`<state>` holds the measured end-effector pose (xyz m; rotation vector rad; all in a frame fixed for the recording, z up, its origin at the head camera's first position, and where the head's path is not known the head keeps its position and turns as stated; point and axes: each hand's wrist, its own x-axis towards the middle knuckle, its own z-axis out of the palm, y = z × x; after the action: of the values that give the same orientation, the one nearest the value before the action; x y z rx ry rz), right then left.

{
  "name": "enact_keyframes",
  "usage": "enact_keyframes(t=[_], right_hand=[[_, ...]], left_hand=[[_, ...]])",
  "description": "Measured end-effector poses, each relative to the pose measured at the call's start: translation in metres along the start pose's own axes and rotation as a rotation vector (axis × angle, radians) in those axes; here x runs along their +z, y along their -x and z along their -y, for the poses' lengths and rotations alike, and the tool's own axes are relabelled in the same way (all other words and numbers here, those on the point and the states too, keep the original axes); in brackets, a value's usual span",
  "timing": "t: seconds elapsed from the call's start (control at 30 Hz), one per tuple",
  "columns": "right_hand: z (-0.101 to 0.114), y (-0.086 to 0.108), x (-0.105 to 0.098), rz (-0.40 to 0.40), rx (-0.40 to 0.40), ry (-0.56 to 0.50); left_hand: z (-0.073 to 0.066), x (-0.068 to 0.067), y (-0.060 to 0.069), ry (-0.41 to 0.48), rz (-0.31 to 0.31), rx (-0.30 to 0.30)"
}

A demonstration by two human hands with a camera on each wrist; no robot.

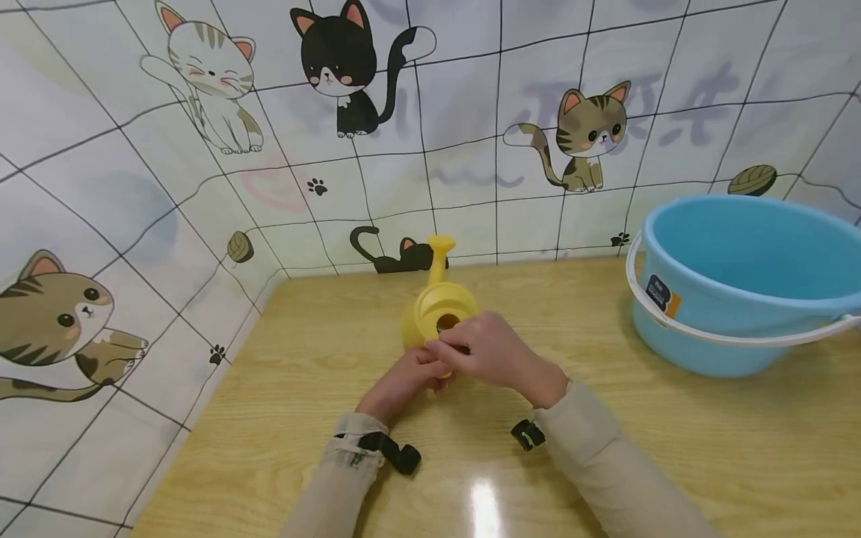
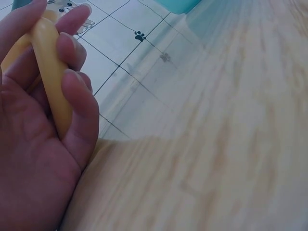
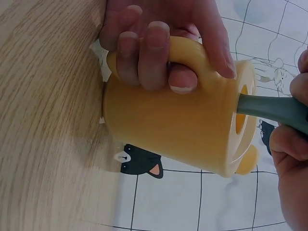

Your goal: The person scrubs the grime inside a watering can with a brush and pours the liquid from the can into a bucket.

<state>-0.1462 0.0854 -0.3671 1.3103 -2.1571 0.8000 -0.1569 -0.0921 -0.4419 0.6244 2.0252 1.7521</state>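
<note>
Your left hand curls its fingers round the handle of a yellow watering can, which seems to stand upright on the wooden table, near the far edge, toward the far left corner. Your right hand pinches a dark green stick between thumb and fingers; its end goes into the round opening in the can's top, and how deep is hidden. If the stick pushes hard against the rim of that opening, the can could tip or slide, more so if your left fingers loosen; if your right pinch slips, the stick could drop inside. The table is pale, with a shiny bright reflection on the side nearest you. Toward its right edge, well apart from the can, sits a light blue bucket, its white handle hanging down in front. Behind the far edge rises a tile-patterned wall printed with cartoon cats and pawprints.
</note>
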Motion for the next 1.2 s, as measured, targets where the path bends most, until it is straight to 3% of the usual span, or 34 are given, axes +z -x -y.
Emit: enact_keyframes(t=[0.07, 0.17, 0.27, 0.43, 0.53, 0.67, 0.77, 1.03, 1.2], right_hand=[[0.001, 0.0, 0.0, 0.005, 0.062, -0.061], [0.002, 0.002, -0.003, 0.002, 0.265, -0.245], [0.002, 0.006, -0.006, -0.062, 0.481, -0.473], [-0.004, 0.009, 0.001, -0.194, 0.58, -0.742], [-0.005, 0.009, 0.008, -0.267, 0.622, -0.843], [0.002, 0.004, 0.011, -0.336, 0.673, -0.888], [0.008, 0.001, 0.009, -0.342, 0.692, -0.888], [0.013, 0.002, 0.004, -0.242, 0.621, -0.758], [0.008, 0.006, 0.004, -0.175, 0.596, -0.787]], left_hand=[[0.004, -0.001, -0.002, 0.006, -0.005, -0.006], [0.009, -0.004, -0.004, 0.024, -0.008, -0.028], [0.012, -0.004, -0.004, 0.044, -0.009, -0.043], [0.016, -0.004, -0.006, 0.082, -0.008, -0.041], [0.015, -0.004, -0.006, 0.096, -0.007, -0.038], [0.013, -0.006, -0.006, 0.099, -0.018, -0.038], [0.012, -0.005, -0.007, 0.103, -0.024, -0.033], [0.014, -0.006, -0.006, 0.14, -0.015, -0.008], [0.014, -0.007, -0.006, 0.159, -0.033, -0.029]])
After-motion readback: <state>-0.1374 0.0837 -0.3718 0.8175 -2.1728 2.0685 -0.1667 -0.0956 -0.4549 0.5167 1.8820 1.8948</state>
